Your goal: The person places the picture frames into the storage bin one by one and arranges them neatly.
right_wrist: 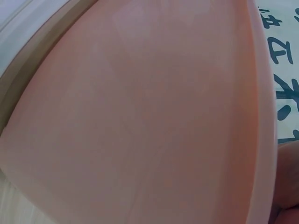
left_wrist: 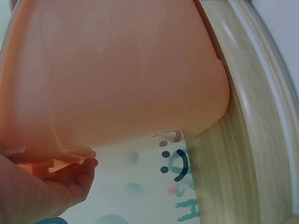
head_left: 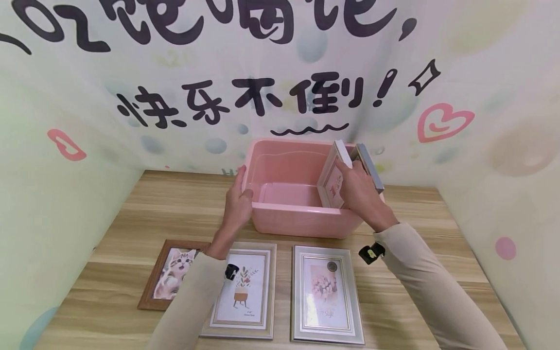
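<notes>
A pink plastic bin (head_left: pixel 302 221) stands against the back wall. My left hand (head_left: pixel 237 201) grips its left rim, and the left wrist view shows the fingers (left_wrist: pixel 81 179) curled at the rim. Reaching over the front right of the bin, my right hand (head_left: pixel 360 192) holds a white picture frame (head_left: pixel 329 187) that stands tilted inside. A grey-blue frame (head_left: pixel 371 167) leans at the bin's right end, beyond that hand. In the right wrist view the bin's outer wall (right_wrist: pixel 140 102) hides most of the hand.
Three picture frames lie face up in front on the wooden table (head_left: pixel 115 272): a brown one (head_left: pixel 150 287) with a kitten picture, a beige one (head_left: pixel 270 291) with a potted plant, and a silver one (head_left: pixel 356 301) with pink flowers. My left forearm partly covers two.
</notes>
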Demonstrator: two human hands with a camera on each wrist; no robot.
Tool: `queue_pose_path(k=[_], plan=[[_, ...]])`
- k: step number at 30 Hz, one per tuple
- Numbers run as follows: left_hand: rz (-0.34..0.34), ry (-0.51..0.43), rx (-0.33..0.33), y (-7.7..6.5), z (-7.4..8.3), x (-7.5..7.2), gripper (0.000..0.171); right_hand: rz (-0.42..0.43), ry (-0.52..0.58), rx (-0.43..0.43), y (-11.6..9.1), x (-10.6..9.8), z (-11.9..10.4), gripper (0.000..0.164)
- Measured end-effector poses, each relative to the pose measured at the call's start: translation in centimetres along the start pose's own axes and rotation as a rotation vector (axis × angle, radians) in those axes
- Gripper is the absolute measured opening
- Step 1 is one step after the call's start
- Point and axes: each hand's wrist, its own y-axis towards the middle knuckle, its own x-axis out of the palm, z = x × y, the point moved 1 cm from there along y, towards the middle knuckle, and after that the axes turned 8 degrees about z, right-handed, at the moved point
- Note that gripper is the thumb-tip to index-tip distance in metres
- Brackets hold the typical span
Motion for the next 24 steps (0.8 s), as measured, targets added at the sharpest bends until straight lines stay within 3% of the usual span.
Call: queue_pose_path(k=[3, 12, 19, 24], plan=[[-0.003, -0.004, 0.001, -0.01, -0.01, 0.08, 0.066, 0.015, -0.025, -0.005, -0.04, 0.11, 0.1, 0.07], [-0.008, -0.002, 0.004, -0.02, -0.01, 0.19, 0.066, 0.099, -0.2, -0.182, -0.25, 0.53, -0.03, 0.065], [-0.021, -0.008, 0.002, -0.01, -0.08, 0.23, 0.065, 0.147, -0.348, -0.251, -0.33, 0.5, 0.25, 0.064], [-0.025, -0.006, -0.018, 0.08, -0.02, 0.17, 0.065, 0.167, -0.382, -0.258, -0.26, 0.58, 0.68, 0.062]])
